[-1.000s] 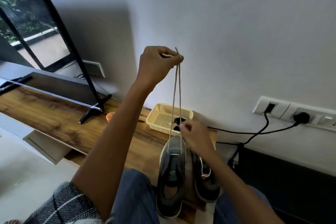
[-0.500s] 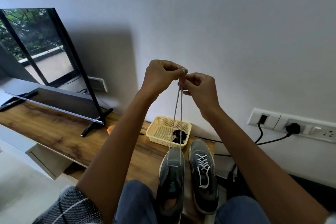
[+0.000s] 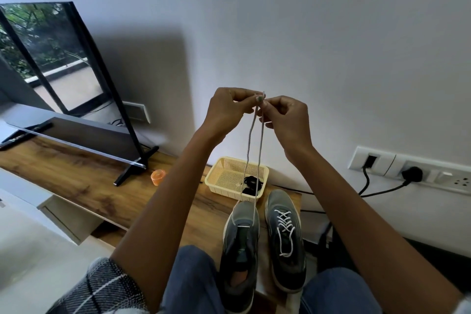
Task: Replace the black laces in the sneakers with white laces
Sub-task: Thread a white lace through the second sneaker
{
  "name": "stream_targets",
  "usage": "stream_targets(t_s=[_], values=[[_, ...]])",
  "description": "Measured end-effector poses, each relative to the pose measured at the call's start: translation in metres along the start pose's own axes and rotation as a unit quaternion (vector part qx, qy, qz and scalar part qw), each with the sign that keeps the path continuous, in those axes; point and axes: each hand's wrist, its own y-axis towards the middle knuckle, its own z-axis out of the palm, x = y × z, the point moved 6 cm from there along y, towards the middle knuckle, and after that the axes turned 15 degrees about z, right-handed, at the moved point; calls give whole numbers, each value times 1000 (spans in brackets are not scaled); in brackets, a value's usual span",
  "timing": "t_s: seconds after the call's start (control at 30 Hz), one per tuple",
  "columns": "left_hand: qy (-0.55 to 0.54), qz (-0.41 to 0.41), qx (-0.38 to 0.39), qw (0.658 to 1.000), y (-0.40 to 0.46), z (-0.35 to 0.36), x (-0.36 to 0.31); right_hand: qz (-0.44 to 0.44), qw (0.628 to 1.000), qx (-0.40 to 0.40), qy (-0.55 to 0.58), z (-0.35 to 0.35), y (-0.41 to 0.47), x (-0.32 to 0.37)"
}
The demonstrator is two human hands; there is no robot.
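Note:
Two grey sneakers stand on the wooden table (image 3: pixel 76 178) between my knees. The right sneaker (image 3: pixel 286 239) is laced in white. The left sneaker (image 3: pixel 240 245) has a white lace (image 3: pixel 254 160) through its lowest eyelets only, and both strands rise taut to my hands. My left hand (image 3: pixel 229 107) and my right hand (image 3: pixel 283 112) meet high in front of the wall and each pinches the lace ends at the top. Black laces (image 3: pixel 251 186) lie coiled in a yellow basket (image 3: pixel 224 173) behind the shoes.
A tilted TV (image 3: pixel 63 79) on a stand fills the table's left part, with a small orange cup (image 3: pixel 158 177) near its foot. A wall socket strip (image 3: pixel 407 171) with black plugs and cables sits at the right. White floor lies at the lower left.
My right hand rose from near the left sneaker up to my left hand and took hold of the lace ends there. The view tilted down slightly.

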Motion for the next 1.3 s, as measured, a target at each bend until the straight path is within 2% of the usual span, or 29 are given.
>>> stream_targets(t_s=[0.2, 0.3, 0.4, 0.5, 0.6, 0.67, 0.87, 1.2, 1.3], values=[[38, 19, -21, 999, 2, 1, 2, -8, 999, 27, -20, 4, 1, -7], [43, 26, -36, 998, 2, 3, 2, 21, 1000, 8, -7, 6, -4, -37], [42, 26, -61, 997, 3, 2, 3, 126, 989, 9, -76, 18, -23, -113], [48, 34, -76, 995, 4, 1, 3, 253, 948, 67, -181, 37, -55, -213], [53, 38, -84, 994, 4, 1, 3, 315, 908, 121, -247, 50, -81, -288], [54, 39, -88, 994, 4, 1, 5, 315, 902, 107, -275, 54, -86, -312], [51, 50, -124, 990, 6, 3, 6, 283, 883, 57, -370, 65, -86, -329], [0, 66, -189, 980, 8, -15, 9, 269, 889, 22, -371, 65, -89, -341], [-13, 59, -177, 982, 8, -18, 16, 270, 883, 21, -384, 65, -90, -341]])
